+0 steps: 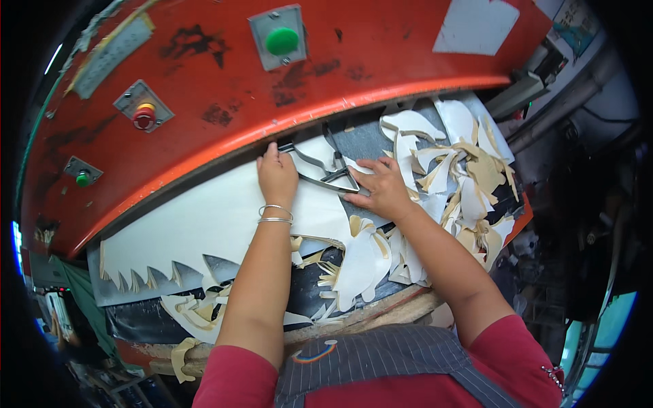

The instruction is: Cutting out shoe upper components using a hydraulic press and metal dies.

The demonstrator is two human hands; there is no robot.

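Note:
A dark metal cutting die (pixel 333 178), a thin-walled curved outline with cross bars, lies on layered white sheet material (pixel 204 211) with cream edges. My left hand (pixel 277 178) closes on the die's left end, close under the red machine's lower edge. At its other end, my right hand (pixel 382 187) grips the die between thumb and fingers. Part of the die's far side is hidden beneath the machine. The sheet's near left edge is cut into jagged points.
White and cream offcuts (pixel 469 197) are heaped on the right of the grey bed (pixel 364 146); more scraps (pixel 364 262) lie near the front. The red machine (pixel 224 88) overhangs the far side, bearing a large green button (pixel 281 41) and a red knob (pixel 144 116).

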